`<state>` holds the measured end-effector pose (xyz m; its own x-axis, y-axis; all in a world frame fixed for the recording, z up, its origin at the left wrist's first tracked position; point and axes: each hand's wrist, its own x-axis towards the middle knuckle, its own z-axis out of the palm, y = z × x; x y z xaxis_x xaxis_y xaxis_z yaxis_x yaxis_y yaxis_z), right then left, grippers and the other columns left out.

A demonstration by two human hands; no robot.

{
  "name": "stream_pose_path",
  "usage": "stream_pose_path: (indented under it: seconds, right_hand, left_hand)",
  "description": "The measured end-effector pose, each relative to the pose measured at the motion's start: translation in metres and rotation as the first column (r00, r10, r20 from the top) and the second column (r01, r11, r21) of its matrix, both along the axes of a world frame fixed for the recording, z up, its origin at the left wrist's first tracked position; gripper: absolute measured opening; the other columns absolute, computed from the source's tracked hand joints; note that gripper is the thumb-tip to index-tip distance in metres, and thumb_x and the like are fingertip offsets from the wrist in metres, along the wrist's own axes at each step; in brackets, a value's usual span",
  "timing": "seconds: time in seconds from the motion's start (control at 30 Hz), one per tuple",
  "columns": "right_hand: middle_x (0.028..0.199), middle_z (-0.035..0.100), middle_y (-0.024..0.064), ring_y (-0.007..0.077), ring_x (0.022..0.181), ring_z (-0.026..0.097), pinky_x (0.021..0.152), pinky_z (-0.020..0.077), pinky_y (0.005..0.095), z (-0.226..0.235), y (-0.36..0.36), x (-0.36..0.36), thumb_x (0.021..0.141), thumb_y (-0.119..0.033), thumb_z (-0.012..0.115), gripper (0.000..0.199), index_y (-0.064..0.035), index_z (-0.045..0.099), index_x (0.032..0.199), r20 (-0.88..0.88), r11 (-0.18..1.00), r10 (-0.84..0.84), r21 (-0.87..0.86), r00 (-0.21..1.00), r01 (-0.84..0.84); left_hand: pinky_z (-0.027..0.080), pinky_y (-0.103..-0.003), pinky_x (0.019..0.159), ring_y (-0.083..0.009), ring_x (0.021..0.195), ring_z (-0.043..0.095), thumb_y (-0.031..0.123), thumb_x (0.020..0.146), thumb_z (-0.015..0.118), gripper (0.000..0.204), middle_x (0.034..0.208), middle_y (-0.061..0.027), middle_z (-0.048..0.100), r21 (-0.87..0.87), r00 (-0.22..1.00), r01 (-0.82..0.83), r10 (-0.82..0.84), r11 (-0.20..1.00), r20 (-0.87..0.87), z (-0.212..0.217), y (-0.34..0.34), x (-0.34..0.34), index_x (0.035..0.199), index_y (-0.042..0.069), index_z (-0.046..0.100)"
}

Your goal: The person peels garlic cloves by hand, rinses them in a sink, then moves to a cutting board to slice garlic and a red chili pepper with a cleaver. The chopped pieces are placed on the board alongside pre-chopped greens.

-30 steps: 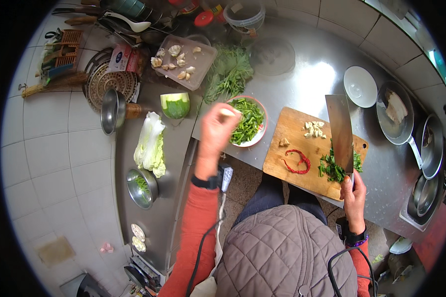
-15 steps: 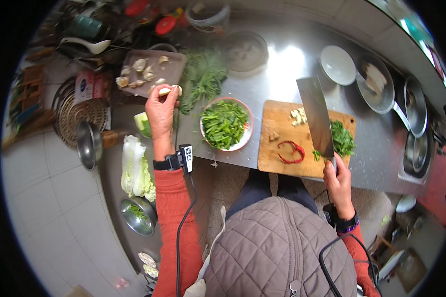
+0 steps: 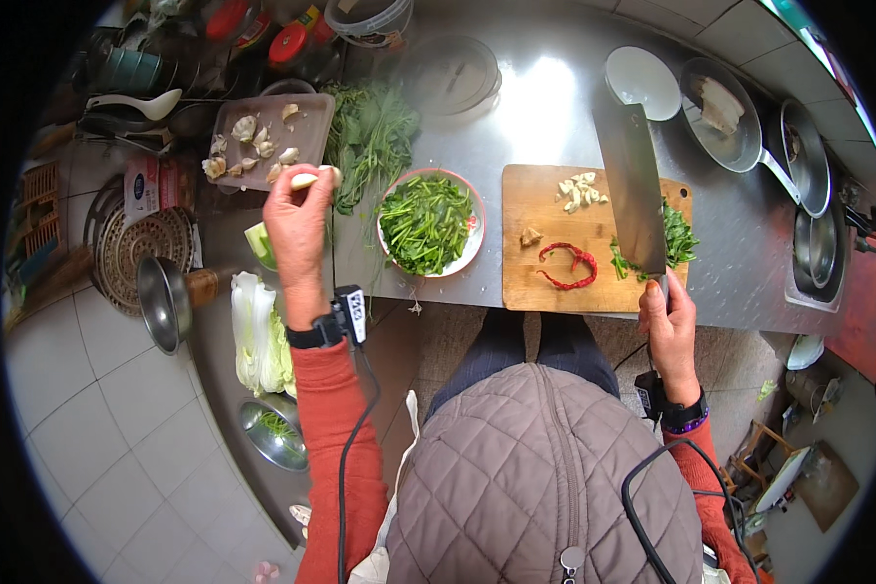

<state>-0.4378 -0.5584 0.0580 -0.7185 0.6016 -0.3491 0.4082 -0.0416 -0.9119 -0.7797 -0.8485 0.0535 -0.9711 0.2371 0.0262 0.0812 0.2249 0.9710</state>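
Note:
My left hand (image 3: 298, 238) pinches a pale garlic clove (image 3: 304, 181) between thumb and fingers, beside the near edge of a plastic tray (image 3: 308, 122) holding garlic bulbs and loose cloves (image 3: 264, 144). At the right, my right hand (image 3: 670, 336) grips a broad cleaver (image 3: 635, 190) by its handle. Its blade points away from me over a wooden cutting board (image 3: 516, 219) and partly hides chopped greens (image 3: 679, 238). Cut garlic pieces (image 3: 579, 193), a small ginger-like piece (image 3: 530, 237) and red chilies (image 3: 571, 282) lie on the board. A plate (image 3: 479, 219) of cut greens (image 3: 424, 224) sits between my hands.
Leafy herbs (image 3: 375, 136) lie beside the tray. A white bowl (image 3: 642, 83) and a pan (image 3: 720, 107) with a pale slab stand at the far right. Left of my forearm are a Chinese cabbage (image 3: 260, 336), a steel bowl (image 3: 274, 433) and a steel pot (image 3: 163, 302).
The head view has shifted, so the counter things appear higher and somewhat further left. My left hand keeps its pinch on the garlic clove; my right hand still holds the cleaver above the board.

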Motion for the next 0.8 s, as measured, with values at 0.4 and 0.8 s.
stream_pose_path:
  seconds: [0.4, 0.8]
  right_hand:
    - [0.077, 0.049, -0.0078, 0.0012, 0.061, 0.042, 0.051, 0.0349, 0.0184, -0.003, -0.016, -0.007, 0.101, -0.027, 0.059, 0.046, -0.0011, 0.051, 0.138, -0.025, 0.994, -0.007, -0.107, 1.000, 0.004]
    - [0.074, 0.052, -0.0059, 0.0021, 0.058, 0.044, 0.051, 0.0363, 0.0192, -0.007, -0.024, 0.002, 0.100, -0.027, 0.058, 0.043, -0.0006, 0.054, 0.134, 0.002, 1.000, -0.006, -0.002, 1.000, 0.006]
  left_hand:
    - [0.060, -0.029, 0.076, -0.0149, 0.085, 0.065, 0.009, 0.093, 0.066, 0.009, 0.093, -0.0031, 0.061, 0.645, 0.448, -0.152, -0.529, 0.749, 0.720, -0.016, 0.040, 0.122, 0.099, 0.009, 0.059]
    - [0.057, -0.033, 0.083, -0.0209, 0.091, 0.066, 0.006, 0.096, 0.058, 0.011, 0.098, -0.0081, 0.062, 0.663, 0.622, 0.014, -0.526, 0.749, 0.581, -0.019, 0.099, 0.050, 0.106, 0.005, 0.056]
